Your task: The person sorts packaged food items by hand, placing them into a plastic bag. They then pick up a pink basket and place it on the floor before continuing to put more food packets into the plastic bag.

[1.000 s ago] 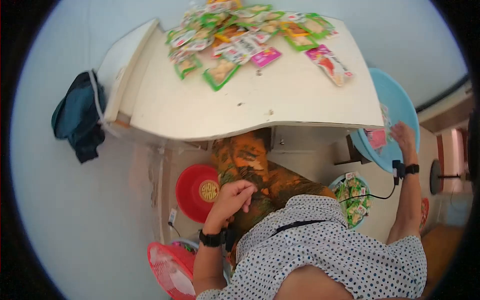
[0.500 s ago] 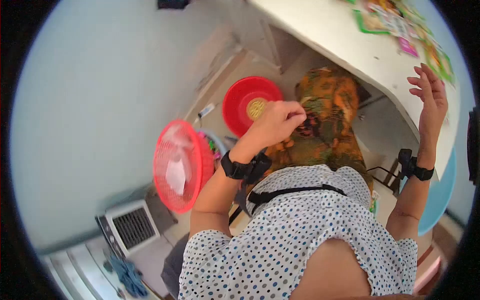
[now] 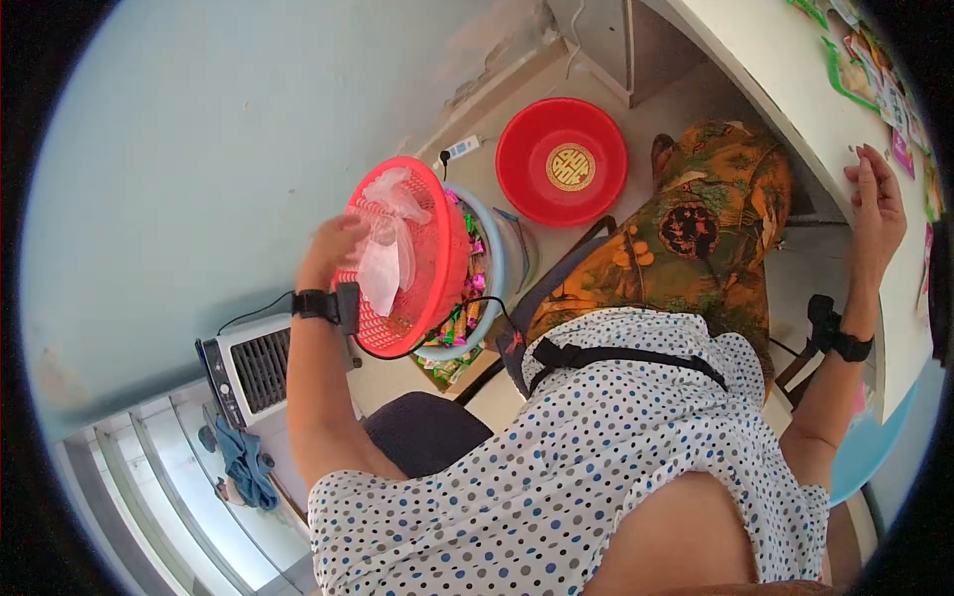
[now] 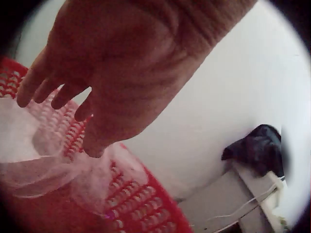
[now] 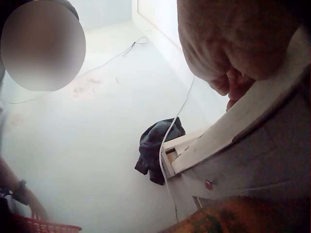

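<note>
My left hand (image 3: pixel 333 248) reaches over the red mesh basket (image 3: pixel 422 298), beside the crumpled clear plastic bags (image 3: pixel 383 273) lying in it. In the left wrist view the fingers (image 4: pixel 43 87) hang loosely extended over the basket's holed wall, with nothing gripped and the thumb close above the plastic (image 4: pixel 53 174). My right hand (image 3: pixel 879 214) is at the white table's (image 3: pixel 795 89) edge, its fingers relaxed and holding nothing. Several snack packets (image 3: pixel 874 79) lie on the table beyond it.
Under the tilted basket stands a light blue bucket (image 3: pixel 492 238) of colourful wrapped pieces. A red basin (image 3: pixel 517 169) sits on the floor near a power strip (image 3: pixel 462 149). Another blue tub (image 3: pixel 870 457) is at the right. A boxy vented appliance (image 3: pixel 260 368) stands by the wall.
The view has swung left and down. My left hand has gone from over the lap to the red mesh basket. My right hand has come from the blue tub to the table edge.
</note>
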Motion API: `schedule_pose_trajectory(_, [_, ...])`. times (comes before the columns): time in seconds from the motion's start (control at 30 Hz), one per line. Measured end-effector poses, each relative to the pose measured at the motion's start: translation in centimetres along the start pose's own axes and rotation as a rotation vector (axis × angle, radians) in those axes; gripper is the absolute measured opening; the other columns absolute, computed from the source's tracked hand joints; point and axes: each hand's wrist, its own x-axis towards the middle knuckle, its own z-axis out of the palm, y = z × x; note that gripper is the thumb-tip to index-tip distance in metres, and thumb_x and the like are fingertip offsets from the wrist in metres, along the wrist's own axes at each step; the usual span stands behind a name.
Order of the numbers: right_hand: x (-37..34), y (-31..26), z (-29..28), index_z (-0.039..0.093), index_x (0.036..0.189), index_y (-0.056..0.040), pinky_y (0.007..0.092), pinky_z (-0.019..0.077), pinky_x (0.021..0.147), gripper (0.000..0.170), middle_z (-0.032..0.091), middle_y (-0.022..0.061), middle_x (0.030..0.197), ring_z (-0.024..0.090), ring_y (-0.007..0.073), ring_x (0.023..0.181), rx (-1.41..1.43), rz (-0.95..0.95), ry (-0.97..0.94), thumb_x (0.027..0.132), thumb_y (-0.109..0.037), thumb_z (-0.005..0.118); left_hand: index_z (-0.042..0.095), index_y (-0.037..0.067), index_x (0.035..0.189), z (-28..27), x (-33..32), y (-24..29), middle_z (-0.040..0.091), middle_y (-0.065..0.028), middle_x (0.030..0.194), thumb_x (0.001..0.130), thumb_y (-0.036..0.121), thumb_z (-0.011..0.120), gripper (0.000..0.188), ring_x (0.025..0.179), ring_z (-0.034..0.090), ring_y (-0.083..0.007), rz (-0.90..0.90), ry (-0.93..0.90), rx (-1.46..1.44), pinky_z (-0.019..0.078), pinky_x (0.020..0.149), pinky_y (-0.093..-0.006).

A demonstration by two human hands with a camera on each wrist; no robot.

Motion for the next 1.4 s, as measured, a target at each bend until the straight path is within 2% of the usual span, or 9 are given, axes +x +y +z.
schedule_pose_trajectory(0.2, [0.4,-0.3,-0.3,0.067,0.119,-0.0022,0.0191,0.0425,0.068,0.03,0.069,0.0036,0.104,0.06,0.0067,0.086,-0.059,0.015,-0.003,0.097,-0.022,0.062,0.051,0.002,0.136,2.8,2.0,-6.3,0.06,-0.012,0.123,0.086,0.043,0.069,0.067,0.109,0.058,-0.0243,-0.257,-0.059,0.092,0.0536,0.078,-0.0416])
schedule_pose_trajectory(0.4, [1.2,1.1,-0.1,0.067,0.118,-0.002,0.0213,0.0464,0.079,0.03,0.069,0.0028,0.107,0.059,0.0083,0.088,-0.075,-0.023,0.003,0.096,-0.021,0.063,0.054,0.005,0.135,4.6,3.1,-6.7,0.062,-0.0074,0.117,0.086,0.049,0.068,0.067,0.101,0.06,-0.0226,-0.036,-0.117,-0.352,0.0528,0.079,-0.0393])
schedule_pose_trajectory(0.63, [1.7,1.6,-0.4,0.067,0.118,-0.002,0.0241,0.0477,0.087,0.03,0.068,0.0047,0.111,0.061,0.0108,0.095,-0.084,-0.057,-0.005,0.096,-0.021,0.062,0.072,0.001,0.094,9.5,8.0,-6.5,0.07,-0.0137,0.082,0.08,0.044,0.071,0.045,0.076,0.067,-0.0279,0.261,0.229,0.425,0.0535,0.069,-0.0396])
schedule_pose_trajectory(0.8, [1.9,2.4,-0.8,0.067,0.118,-0.0015,0.0248,0.0478,0.088,0.03,0.069,0.0053,0.111,0.061,0.0112,0.098,-0.077,-0.051,-0.016,0.096,-0.022,0.063,0.072,0.001,0.083,11.9,11.4,-8.7,0.07,-0.0217,0.088,0.075,0.038,0.069,0.038,0.076,0.067,-0.0405,0.283,0.355,0.645,0.0536,0.07,-0.0471])
schedule_pose_trajectory(0.9, [1.7,1.9,-0.7,0.067,0.118,-0.0016,0.0248,0.0479,0.088,0.03,0.069,0.0052,0.111,0.061,0.0109,0.098,-0.088,-0.036,-0.017,0.096,-0.022,0.063,0.07,0.001,0.076,10.0,8.4,-5.5,0.071,-0.0196,0.081,0.077,0.03,0.064,0.03,0.064,0.067,-0.0351,0.336,0.275,0.581,0.0536,0.063,-0.0452])
schedule_pose_trajectory(1.0, [1.7,2.0,-0.4,0.068,0.118,-0.0021,0.0245,0.0481,0.087,0.03,0.069,0.0043,0.111,0.061,0.0105,0.096,-0.082,-0.044,-0.016,0.095,-0.021,0.064,0.069,0.001,0.075,8.7,7.1,-3.4,0.07,-0.0148,0.074,0.079,0.021,0.062,0.022,0.057,0.067,-0.0237,-0.066,0.145,-0.037,0.0512,0.05,-0.0342])
schedule_pose_trajectory(1.13, [1.6,2.1,-0.3,0.067,0.118,-0.0017,0.0236,0.048,0.086,0.029,0.069,0.0039,0.11,0.061,0.01,0.095,-0.082,-0.055,-0.01,0.095,-0.02,0.064,0.063,-0.004,0.108,8.2,6.2,-2.8,0.068,-0.012,0.077,0.079,0.01,0.058,0.033,0.062,0.068,-0.0214,0.016,0.116,-0.519,0.0518,0.051,-0.0323])
schedule_pose_trajectory(1.33, [1.1,1.2,-0.2,0.067,0.118,-0.0017,0.0225,0.0474,0.086,0.028,0.069,0.0039,0.11,0.061,0.0091,0.095,-0.079,-0.069,-0.002,0.095,-0.017,0.064,0.025,0.007,0.15,7.8,4.2,2.3,0.067,-0.0104,0.075,0.076,-0.003,0.057,0.081,0.06,0.068,-0.0217,0.142,0.135,-0.25,0.0532,0.049,-0.0312])
schedule_pose_trajectory(1.4, [1.0,1.0,-0.2,0.067,0.118,-0.0018,0.0223,0.0472,0.086,0.028,0.069,0.0037,0.109,0.061,0.0089,0.094,-0.087,-0.072,-0.003,0.095,-0.017,0.064,0.029,0.008,0.15,7.7,4.7,2.0,0.067,-0.0105,0.074,0.075,-0.005,0.059,0.082,0.059,0.068,-0.0205,0.27,0.11,-0.181,0.0527,0.048,-0.0308])
